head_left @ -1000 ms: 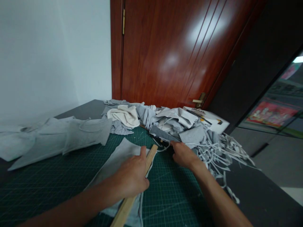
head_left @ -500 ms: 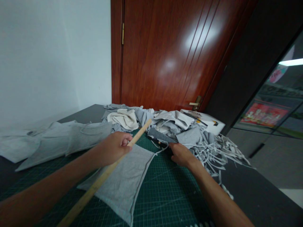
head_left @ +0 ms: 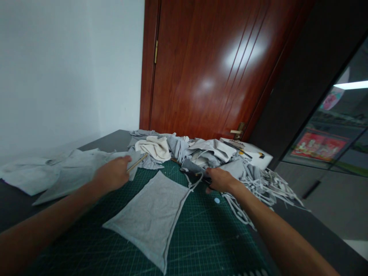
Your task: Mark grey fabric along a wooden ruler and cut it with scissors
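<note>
My left hand [head_left: 112, 174] grips a wooden stick [head_left: 138, 162], of which only the tip shows past my fingers, pointing toward the fabric pile. My right hand [head_left: 219, 180] is closed on dark-handled scissors [head_left: 193, 174] at the edge of the pile; most of the tool is hidden by cloth. Between my hands a cut grey fabric piece [head_left: 151, 216] lies flat on the green cutting mat [head_left: 201, 245], a thin trimmed strip running along its right edge.
A heap of grey and cream fabric scraps [head_left: 184, 147] and cut strips [head_left: 267, 184] covers the far and right side. Larger grey cloth [head_left: 69, 172] lies to the left. A white box [head_left: 250, 151] sits behind the pile. A red-brown door [head_left: 207, 69] stands beyond.
My left hand lifted the stick off the grey piece and swung it left and away. My right hand closed on the scissors and drew them slightly out of the pile.
</note>
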`<state>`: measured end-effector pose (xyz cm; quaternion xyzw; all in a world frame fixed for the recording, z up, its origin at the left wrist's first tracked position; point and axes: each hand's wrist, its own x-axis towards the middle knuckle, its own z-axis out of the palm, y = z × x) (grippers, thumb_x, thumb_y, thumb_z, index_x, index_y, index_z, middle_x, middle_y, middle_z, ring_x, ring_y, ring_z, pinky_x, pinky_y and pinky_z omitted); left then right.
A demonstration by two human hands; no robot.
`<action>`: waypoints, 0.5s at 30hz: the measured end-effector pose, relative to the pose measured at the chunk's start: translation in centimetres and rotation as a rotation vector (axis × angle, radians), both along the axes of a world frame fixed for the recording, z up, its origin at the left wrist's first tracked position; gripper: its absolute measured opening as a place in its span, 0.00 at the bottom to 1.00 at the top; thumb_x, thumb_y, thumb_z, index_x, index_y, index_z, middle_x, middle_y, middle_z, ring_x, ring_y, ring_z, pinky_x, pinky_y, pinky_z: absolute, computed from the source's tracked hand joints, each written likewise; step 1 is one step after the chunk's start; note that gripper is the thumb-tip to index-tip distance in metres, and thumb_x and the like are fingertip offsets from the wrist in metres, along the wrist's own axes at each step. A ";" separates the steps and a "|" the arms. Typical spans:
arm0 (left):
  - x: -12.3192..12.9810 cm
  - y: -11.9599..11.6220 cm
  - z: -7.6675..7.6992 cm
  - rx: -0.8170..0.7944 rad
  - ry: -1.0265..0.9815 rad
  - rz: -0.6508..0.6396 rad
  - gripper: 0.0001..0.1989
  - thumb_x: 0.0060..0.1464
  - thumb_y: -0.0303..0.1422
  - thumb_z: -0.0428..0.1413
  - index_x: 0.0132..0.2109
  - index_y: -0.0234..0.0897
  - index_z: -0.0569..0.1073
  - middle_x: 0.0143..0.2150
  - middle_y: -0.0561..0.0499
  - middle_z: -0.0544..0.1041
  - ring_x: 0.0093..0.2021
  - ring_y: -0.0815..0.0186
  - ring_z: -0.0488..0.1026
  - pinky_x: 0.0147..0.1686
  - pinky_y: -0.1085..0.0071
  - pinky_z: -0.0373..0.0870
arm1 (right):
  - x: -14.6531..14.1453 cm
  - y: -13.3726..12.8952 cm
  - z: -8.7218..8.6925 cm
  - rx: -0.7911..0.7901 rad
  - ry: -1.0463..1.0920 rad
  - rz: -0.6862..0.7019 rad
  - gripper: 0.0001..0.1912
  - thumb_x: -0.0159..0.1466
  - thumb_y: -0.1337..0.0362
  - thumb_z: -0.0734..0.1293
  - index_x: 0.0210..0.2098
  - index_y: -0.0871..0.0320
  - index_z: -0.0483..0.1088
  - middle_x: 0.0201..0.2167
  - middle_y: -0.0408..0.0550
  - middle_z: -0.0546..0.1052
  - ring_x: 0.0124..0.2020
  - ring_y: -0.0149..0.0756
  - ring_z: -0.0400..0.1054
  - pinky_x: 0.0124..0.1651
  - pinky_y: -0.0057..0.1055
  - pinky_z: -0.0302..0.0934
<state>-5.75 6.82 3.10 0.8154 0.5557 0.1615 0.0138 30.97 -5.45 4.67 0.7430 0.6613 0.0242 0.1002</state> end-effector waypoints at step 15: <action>5.5 0.5 -3.0 -0.407 -0.034 -0.176 0.20 0.70 0.39 0.63 0.63 0.38 0.75 0.62 0.42 0.77 0.56 0.52 0.79 0.53 0.51 0.81 | 1.6 -3.0 7.6 0.232 -0.347 0.133 0.13 0.73 0.75 0.68 0.55 0.64 0.78 0.53 0.63 0.83 0.56 0.54 0.77 0.59 0.49 0.69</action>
